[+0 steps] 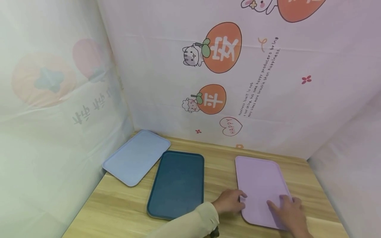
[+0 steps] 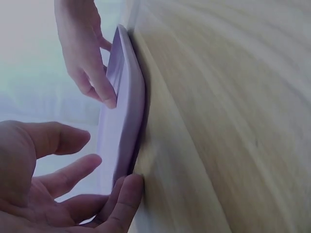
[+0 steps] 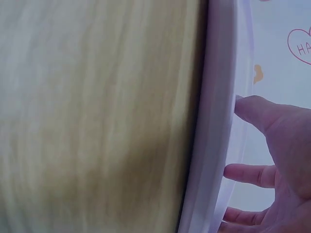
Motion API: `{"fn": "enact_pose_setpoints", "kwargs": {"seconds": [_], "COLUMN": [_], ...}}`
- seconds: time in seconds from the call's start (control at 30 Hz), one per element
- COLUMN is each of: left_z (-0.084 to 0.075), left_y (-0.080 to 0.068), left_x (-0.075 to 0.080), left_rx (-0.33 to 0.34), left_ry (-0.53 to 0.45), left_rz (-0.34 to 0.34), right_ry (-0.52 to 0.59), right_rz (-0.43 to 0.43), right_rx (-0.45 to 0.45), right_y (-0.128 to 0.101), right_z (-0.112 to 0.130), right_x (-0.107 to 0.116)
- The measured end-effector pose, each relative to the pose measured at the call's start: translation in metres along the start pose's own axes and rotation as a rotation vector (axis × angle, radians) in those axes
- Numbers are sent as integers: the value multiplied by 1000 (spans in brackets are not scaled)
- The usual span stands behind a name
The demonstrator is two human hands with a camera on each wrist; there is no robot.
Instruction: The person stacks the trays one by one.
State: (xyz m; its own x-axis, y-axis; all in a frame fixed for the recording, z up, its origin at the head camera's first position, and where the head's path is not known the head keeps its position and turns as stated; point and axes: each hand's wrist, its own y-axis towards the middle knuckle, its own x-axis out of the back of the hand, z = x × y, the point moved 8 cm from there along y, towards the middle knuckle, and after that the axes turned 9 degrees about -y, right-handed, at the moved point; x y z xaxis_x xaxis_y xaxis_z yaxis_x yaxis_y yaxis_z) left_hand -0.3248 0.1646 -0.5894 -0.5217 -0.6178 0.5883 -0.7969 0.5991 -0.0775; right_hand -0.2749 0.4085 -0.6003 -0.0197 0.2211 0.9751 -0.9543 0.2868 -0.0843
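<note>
A rectangular light purple tray (image 1: 259,185) with rounded corners and a low rim lies flat on the wooden table (image 1: 220,175). At its left long edge is my left hand (image 1: 230,201), its fingers spread and loosely bent. In the left wrist view some fingertips of the left hand (image 2: 53,184) are right at the rim of the tray (image 2: 132,92), the upper ones apart from it. My right hand (image 1: 290,211) rests across the tray's right edge, the thumb over the surface. From the right wrist, the right hand (image 3: 286,160) shows spread fingers touching the tray (image 3: 214,121).
A dark teal tray (image 1: 178,181) lies left of the purple one, partly behind my left sleeve (image 1: 196,221). Further left, a pale blue tray (image 1: 138,157) is set at an angle in the back corner. White printed cloth (image 1: 163,82) walls in the table at the back and both sides.
</note>
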Motion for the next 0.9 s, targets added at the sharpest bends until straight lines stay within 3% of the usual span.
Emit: {"fn": "enact_pose_setpoints", "kwargs": {"seconds": [0.2, 0.37, 0.77, 0.9], "left_z": [9, 18, 33, 36], "left_y": [2, 6, -3, -4], "left_x": [-2, 1, 13, 20], "left_rx": [73, 91, 243, 280], "left_ry": [-120, -152, -699, -815], "left_rz": [-64, -155, -280, -322], "right_ry": [113, 157, 205, 232], "right_rz": [2, -17, -16, -15], "right_rx": [-25, -49, -78, -110], "right_y": [0, -1, -3, -3], "right_z": [-3, -2, 7, 9], "right_x": [-3, -2, 9, 9]}}
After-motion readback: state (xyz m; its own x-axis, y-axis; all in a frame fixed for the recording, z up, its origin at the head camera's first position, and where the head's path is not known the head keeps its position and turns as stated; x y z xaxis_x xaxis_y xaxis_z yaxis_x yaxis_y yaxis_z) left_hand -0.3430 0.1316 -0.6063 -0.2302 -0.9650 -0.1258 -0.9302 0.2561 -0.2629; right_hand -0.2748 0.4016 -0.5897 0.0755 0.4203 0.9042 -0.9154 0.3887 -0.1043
